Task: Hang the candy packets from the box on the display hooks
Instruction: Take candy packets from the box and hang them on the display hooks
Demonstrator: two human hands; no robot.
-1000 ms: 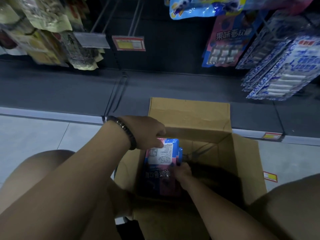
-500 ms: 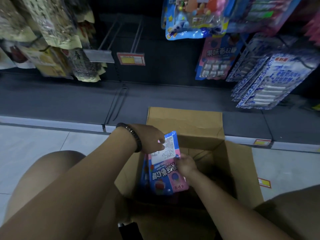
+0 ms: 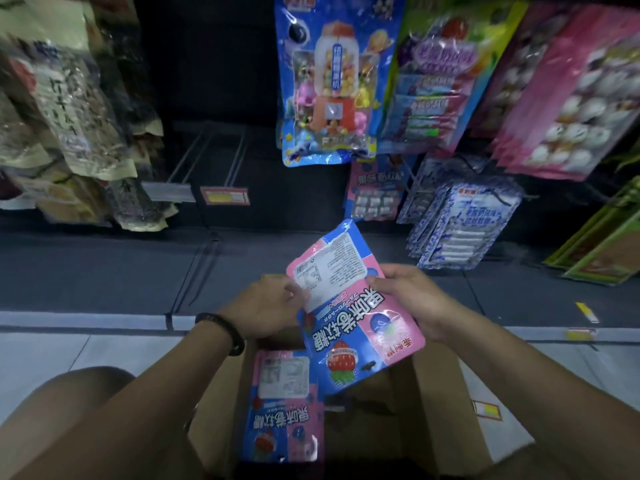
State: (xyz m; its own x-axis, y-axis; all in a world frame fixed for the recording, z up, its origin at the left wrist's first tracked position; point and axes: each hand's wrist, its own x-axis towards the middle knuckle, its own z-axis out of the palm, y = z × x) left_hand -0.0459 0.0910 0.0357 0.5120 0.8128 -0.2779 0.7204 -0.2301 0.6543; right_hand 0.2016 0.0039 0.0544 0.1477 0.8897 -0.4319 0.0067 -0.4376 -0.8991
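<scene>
Held up over the cardboard box, between the two hands: a pink-and-blue candy packet, tilted, label end far. Pinched at its left edge by the left hand; gripped at its right edge by the right hand, thumb on the face. Nearer, at the box's left side: a second packet.

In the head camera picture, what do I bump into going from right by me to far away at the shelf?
cardboard box with a loose candy packet inside → held candy packet, pinched by the left hand and right hand → dark bottom shelf → hanging candy packet on the display.
</scene>
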